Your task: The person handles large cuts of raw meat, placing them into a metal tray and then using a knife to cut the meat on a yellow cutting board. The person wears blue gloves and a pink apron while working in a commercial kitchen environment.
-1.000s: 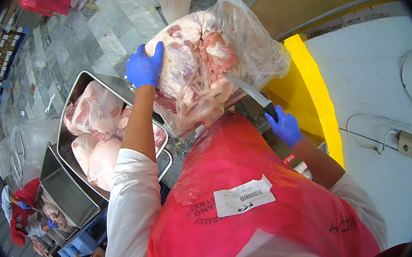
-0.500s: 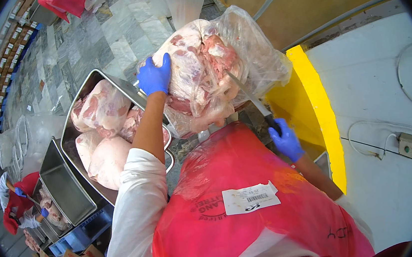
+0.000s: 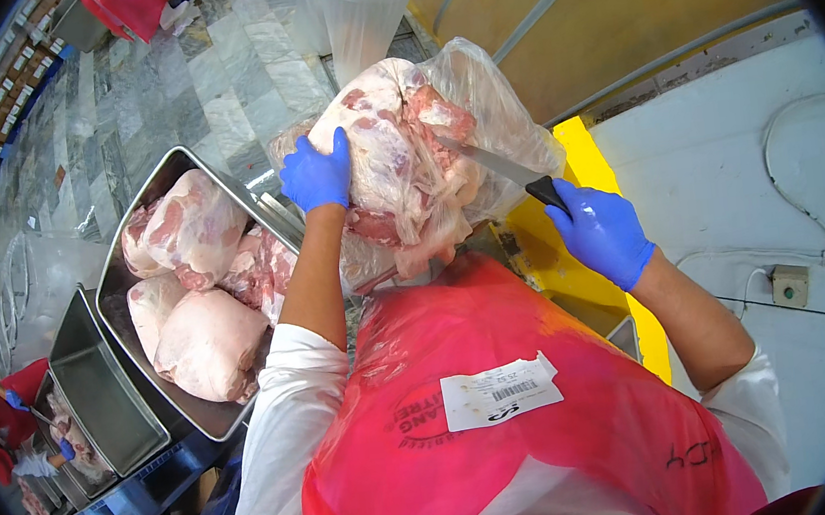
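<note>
A large piece of raw meat, pale with fat and showing red flesh on its right side, lies in front of me on a crumpled clear plastic sheet. On the meat's left side is my left hand, blue-gloved, its thumb up and its fingers closed against the edge. My right hand, also in a blue glove, is wrapped round the black handle of a knife. The blade slants up and left, and its tip meets the red flesh; how deep it goes cannot be seen.
Left of the meat, a deep metal tub holds several meat pieces. Another metal tub stands beyond it. A co-worker works at far left. A clear bin bag hangs ahead; a yellow-edged wall borders the right.
My right hand has moved up and closer to the meat, bringing the knife tip further left into the red flesh. My left hand stays on the meat's left side.
</note>
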### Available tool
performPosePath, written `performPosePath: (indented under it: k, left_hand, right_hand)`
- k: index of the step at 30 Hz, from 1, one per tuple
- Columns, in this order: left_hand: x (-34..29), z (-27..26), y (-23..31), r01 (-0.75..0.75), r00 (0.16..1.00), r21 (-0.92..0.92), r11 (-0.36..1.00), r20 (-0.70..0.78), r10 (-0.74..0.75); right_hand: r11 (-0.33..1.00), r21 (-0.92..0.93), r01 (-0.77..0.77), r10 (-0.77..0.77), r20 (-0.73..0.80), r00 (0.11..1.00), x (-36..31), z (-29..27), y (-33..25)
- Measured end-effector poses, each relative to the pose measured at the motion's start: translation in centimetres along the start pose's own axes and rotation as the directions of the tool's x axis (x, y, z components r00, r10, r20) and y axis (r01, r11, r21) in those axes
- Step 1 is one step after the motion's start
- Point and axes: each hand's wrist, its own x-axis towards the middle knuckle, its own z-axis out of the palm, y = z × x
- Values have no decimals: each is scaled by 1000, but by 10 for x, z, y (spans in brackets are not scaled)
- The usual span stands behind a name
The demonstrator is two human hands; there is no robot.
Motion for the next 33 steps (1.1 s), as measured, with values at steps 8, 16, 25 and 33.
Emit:
performPosePath:
  k: [8,16,25,33]
  left_hand:
    - [-6,0,0,50,998,30,998,-25,-49]
    - [-10,-2,9,81,991,-146,986,120,-63]
    - [-21,3,13,126,981,-196,973,169,-93]
    - [-13,6,13,11,1000,-71,997,25,-9]
  right_hand:
    - [980,-153,124,-82,253,964,69,-34,-33]
    - [965,198,-174,150,128,980,48,116,5]
    - [814,548,-191,205,36,978,75,211,10]
    - [515,857,-18,142,-65,988,91,252,23]
